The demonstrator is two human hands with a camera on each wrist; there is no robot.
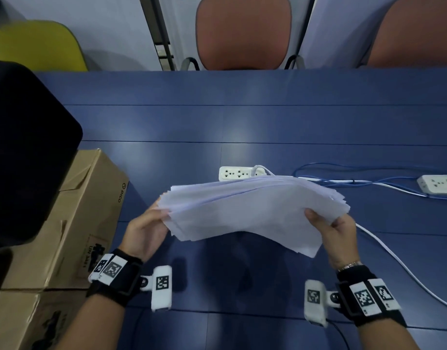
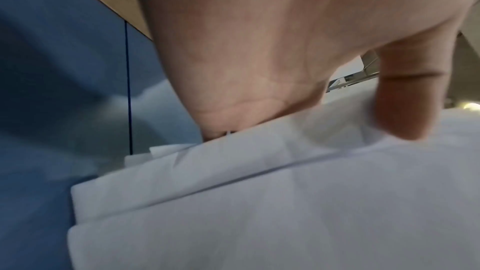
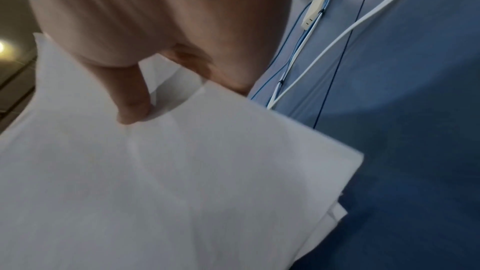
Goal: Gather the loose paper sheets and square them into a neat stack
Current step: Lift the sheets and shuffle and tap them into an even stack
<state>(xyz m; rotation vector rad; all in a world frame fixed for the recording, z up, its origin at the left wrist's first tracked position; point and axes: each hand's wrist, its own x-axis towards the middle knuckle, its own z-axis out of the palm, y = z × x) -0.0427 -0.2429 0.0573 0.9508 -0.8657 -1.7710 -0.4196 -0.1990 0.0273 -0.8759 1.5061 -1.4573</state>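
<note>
While the paper sheets (image 1: 247, 210) are held in the air above the blue table (image 1: 242, 117), they are gathered into one bundle but not yet square: the edges at both short ends are fanned out, and the near long edge sags between the hands. The left hand (image 1: 146, 231) grips the left end, with the thumb on top and the fingers hidden under the paper. The right hand (image 1: 336, 233) grips the right end in the same way. In the wrist views the thumb of each hand presses on the top sheet, and the offset corners of the lower sheets show clearly.

The main risk, I think, is that the lower sheets slide out, because the bundle bends in the middle and only the two ends are pinched. If one hand loosens its hold to tap the edges, some sheets could fall on the table or spread again. A hard pinch could also crease the corners.

Just behind the bundle lies a white power strip (image 1: 237, 173), and blue and white cables (image 1: 368, 183) run to the right. If the stack is lowered there, it would rest unevenly on them. The cardboard box (image 1: 73, 213) stands near the left hand and could catch the left end.
</note>
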